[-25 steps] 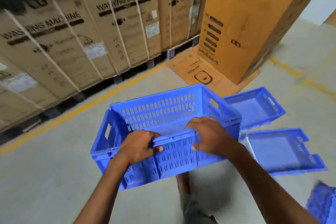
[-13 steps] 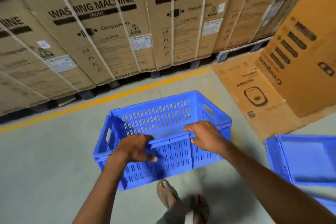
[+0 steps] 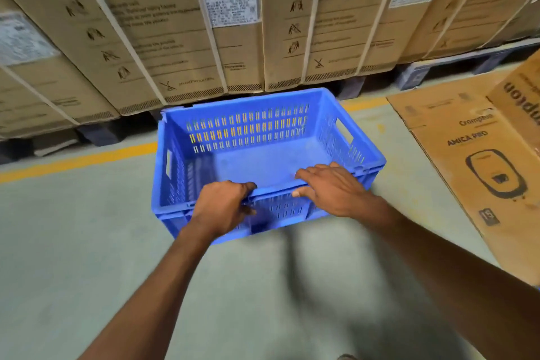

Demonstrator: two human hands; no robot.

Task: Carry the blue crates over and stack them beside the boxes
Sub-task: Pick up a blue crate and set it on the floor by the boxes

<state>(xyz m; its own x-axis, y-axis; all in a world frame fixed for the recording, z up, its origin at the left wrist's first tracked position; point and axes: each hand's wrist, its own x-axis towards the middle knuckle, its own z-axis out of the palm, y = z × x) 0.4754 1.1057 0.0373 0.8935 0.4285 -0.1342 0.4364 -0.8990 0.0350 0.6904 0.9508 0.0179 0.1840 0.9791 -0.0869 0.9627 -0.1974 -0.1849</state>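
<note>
Both hands, left hand [image 3: 223, 207] and right hand [image 3: 333, 188], clamp fingers [image 3: 305, 177] over the near rim of the empty blue slotted plastic crate [image 3: 263, 155]. Looks light and rigid; side handle slots probably offer steadier holds.

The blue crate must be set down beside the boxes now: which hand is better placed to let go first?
Probably the right hand: it only drapes over the near rim of the blue crate, fingers loose. The left hand is clenched around that rim and can steady the crate.
</note>
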